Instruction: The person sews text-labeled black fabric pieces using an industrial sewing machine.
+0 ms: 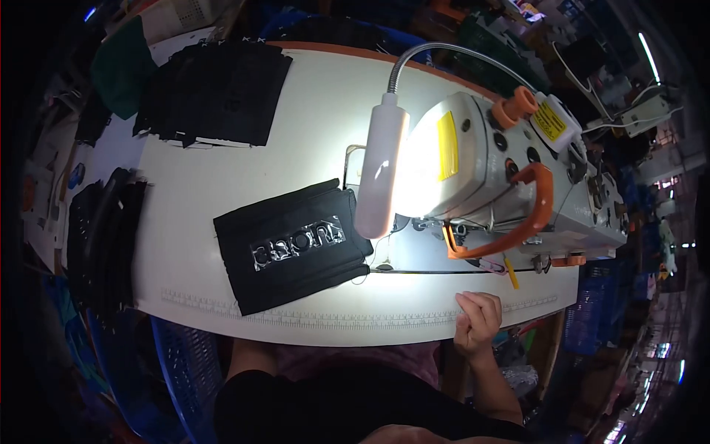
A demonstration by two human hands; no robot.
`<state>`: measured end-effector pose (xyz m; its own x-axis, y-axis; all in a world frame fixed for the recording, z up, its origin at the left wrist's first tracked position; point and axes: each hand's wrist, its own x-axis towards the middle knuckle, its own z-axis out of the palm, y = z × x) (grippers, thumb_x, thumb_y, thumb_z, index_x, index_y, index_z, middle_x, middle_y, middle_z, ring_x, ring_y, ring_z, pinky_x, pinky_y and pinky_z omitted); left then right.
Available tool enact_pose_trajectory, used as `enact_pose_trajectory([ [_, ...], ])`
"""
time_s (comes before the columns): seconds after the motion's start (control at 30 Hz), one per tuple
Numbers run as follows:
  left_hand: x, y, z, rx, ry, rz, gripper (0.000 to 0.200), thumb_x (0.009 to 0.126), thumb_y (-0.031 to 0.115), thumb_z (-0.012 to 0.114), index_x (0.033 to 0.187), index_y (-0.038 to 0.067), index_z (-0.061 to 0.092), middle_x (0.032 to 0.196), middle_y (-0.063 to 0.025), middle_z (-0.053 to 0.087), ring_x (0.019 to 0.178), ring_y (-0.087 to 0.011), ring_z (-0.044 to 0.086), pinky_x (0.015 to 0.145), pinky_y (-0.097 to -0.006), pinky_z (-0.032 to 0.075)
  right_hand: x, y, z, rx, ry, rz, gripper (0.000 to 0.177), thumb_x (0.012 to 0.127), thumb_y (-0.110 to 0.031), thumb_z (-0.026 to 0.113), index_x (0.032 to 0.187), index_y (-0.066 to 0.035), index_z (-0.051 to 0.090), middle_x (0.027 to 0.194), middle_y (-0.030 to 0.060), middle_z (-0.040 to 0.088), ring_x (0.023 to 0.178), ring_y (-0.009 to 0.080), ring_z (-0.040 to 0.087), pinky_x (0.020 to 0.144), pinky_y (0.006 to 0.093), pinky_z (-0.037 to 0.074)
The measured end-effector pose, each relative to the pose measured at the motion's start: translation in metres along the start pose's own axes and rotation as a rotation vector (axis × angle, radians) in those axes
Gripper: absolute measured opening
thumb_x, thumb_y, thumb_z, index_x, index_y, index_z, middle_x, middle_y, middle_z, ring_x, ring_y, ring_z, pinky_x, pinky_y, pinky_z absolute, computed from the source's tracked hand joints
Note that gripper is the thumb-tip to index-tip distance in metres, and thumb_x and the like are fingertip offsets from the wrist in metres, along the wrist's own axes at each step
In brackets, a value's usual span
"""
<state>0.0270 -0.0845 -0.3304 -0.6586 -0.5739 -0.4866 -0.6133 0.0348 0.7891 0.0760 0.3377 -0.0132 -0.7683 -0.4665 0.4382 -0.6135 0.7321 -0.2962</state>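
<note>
A black fabric piece [296, 248] with clear film over raised ring-like letters lies slightly turned on the white sewing table [192, 192]. Its right edge is close to the needle area of the sewing machine [458, 155], under a lit lamp [382, 170]. My right hand [479, 320] is over the table's front edge, right of the fabric and apart from it, with fingers curled together; whether something small is between them cannot be made out. My left forearm [253, 357] drops below the front edge, and the left hand is hidden there.
Stacked black fabric [222, 92] lies at the back left, and more dark pieces [107, 240] hang over the left side. An orange guard [536, 214] juts from the machine. Blue baskets [185, 370] stand below the table, and a printed ruler [355, 322] runs along its front.
</note>
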Motion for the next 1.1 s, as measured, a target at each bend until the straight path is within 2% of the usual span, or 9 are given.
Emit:
enact_pose_trajectory([
  [0.23,0.044,-0.002,0.01,0.169,0.047,0.008,0.037,0.1,0.013,0.064,0.134,0.001,0.058,0.134,-0.013,0.061,0.12,-0.0203,0.059,0.099,-0.0337,0.05,0.002,-0.003,0.002,-0.035,0.004,0.031,0.023,0.088,-0.016,0.063,0.103,-0.001,0.073,0.101,0.013,0.065,0.092,0.0312,0.061,0.083,0.0399,0.05],
  [0.7,0.049,-0.012,0.008,0.218,0.045,0.033,0.036,0.1,0.012,0.064,0.134,0.001,0.058,0.134,-0.0127,0.061,0.119,-0.02,0.059,0.1,-0.0335,0.05,0.003,-0.006,0.003,-0.053,0.022,0.065,0.022,0.082,-0.008,0.063,0.101,-0.001,0.072,0.099,0.0128,0.064,0.091,0.0309,0.06,0.082,0.0396,0.05],
  [0.9,0.003,-0.024,-0.006,0.124,0.011,0.07,0.036,0.1,0.011,0.064,0.134,0.002,0.058,0.134,-0.0125,0.061,0.119,-0.0198,0.06,0.1,-0.0334,0.05,0.005,-0.008,0.003,-0.04,0.042,0.046,0.021,0.082,-0.007,0.064,0.101,-0.001,0.072,0.097,0.0129,0.064,0.089,0.0311,0.06,0.081,0.0399,0.05],
  [1.1,-0.103,-0.036,-0.019,-0.111,-0.164,0.097,0.036,0.099,0.011,0.064,0.134,0.002,0.058,0.134,-0.0124,0.061,0.119,-0.0197,0.06,0.1,-0.0333,0.05,0.004,-0.007,0.002,-0.032,0.088,0.027,0.02,0.08,-0.008,0.07,0.099,-0.004,0.073,0.095,0.01,0.065,0.086,0.0284,0.062,0.077,0.0394,0.051],
])
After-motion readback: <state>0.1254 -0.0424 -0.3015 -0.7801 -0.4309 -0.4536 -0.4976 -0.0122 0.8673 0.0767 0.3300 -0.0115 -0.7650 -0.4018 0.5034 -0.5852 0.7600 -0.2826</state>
